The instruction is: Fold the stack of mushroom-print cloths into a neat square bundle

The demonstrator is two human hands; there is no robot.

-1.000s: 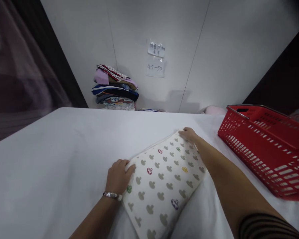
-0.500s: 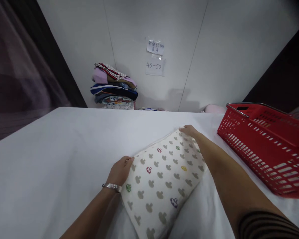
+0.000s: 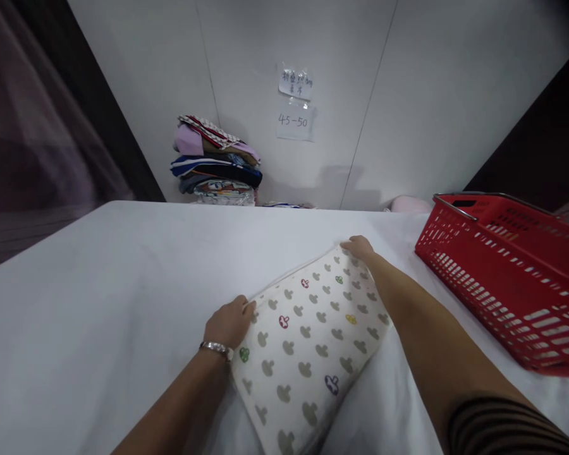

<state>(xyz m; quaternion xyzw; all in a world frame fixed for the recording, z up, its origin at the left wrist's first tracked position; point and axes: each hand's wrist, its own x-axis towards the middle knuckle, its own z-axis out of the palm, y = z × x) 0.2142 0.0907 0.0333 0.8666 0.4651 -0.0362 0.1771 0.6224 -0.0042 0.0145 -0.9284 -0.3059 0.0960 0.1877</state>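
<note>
A white cloth (image 3: 313,341) printed with grey and a few coloured mushroom shapes lies folded on the table at the near edge. My left hand (image 3: 230,322), with a silver bracelet at the wrist, grips its left far corner between thumb and fingers. At the right far corner, my right hand (image 3: 359,246) pinches the cloth's edge. The far edge runs taut and slanted between both hands. The cloth's near end drops out of the bottom of the view.
A red plastic basket (image 3: 493,278) with a metal handle stands at the right on the white table (image 3: 99,284). Beyond the far edge, folded cloths (image 3: 218,161) are stacked against the wall. Paper notes (image 3: 294,120) hang there. A dark curtain (image 3: 38,139) is at the left.
Both hands keep their hold on the cloth's corners. The left hand's grip has shifted very slightly, and the far edge looks a little lifted. Otherwise little differs.
</note>
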